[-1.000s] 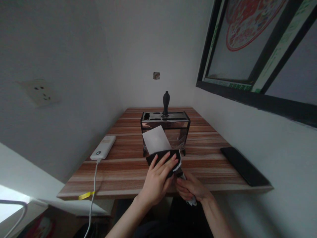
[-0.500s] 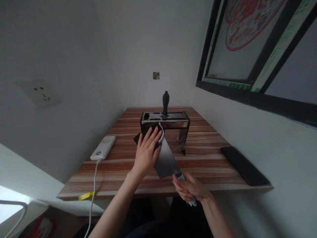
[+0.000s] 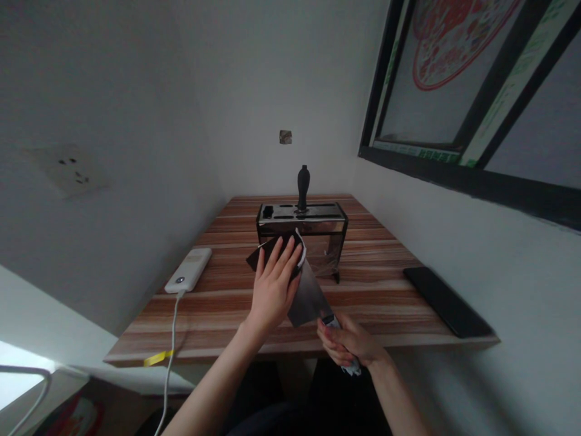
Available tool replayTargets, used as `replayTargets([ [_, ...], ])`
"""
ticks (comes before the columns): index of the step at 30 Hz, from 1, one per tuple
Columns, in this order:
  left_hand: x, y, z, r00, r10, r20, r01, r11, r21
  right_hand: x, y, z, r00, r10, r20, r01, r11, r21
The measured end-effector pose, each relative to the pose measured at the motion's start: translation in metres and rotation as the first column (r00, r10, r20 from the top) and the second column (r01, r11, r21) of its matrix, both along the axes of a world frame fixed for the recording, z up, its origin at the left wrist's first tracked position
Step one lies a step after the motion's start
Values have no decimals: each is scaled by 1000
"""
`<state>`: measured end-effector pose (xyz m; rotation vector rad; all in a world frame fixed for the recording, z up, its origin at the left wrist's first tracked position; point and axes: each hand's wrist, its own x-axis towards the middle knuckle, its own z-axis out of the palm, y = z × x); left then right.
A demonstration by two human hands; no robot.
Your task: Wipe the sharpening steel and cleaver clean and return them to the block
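Observation:
My right hand (image 3: pixel 347 342) is wrapped round the pale, plastic-covered handle of a cleaver (image 3: pixel 308 303), its broad steel blade slanting up to the left. Over the upper blade lies a dark sheet (image 3: pixel 256 257) with a curled white edge; cloth or abrasive paper, I cannot tell. My left hand (image 3: pixel 275 281) presses and holds this sheet against the blade, fingers stretched over it and thumb low at its side. Part of the blade is hidden there. Right behind stands a black-framed, clear-fronted knife rack (image 3: pixel 318 227) with a slotted metal top. A black handle (image 3: pixel 303 189) rises upright from it.
On the wood-grain table (image 3: pixel 376 303), a white power bank (image 3: pixel 189 270) with a white cable (image 3: pixel 173 336) sits left. A black phone (image 3: pixel 447 301) lies at the right edge. Yellow tape (image 3: pixel 157 358) marks the front edge. Walls close in on three sides.
My left hand and the dark sheet have shifted slightly right and down. The cleaver's blade has swung a little to the right, while my right hand keeps nearly the same place.

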<state>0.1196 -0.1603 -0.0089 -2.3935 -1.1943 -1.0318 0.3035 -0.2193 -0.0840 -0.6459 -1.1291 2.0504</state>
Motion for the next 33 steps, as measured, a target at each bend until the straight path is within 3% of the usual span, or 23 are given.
replayTargets([
  [9,8,-32,-36,992,-108,-60,101,990,-97,-1,1,0,1000,-23,10,23,1000,18],
  [14,12,-43,-48,989,-140,-46,133,983,-126,-1,1,-3,999,-43,1,43,999,15],
  [24,12,-60,-57,954,-275,-118,254,953,-167,0,2,-7,997,-83,-7,82,996,-27],
  [33,7,-55,-48,949,-278,-147,249,951,-184,-1,2,-8,994,-110,1,110,994,-4],
])
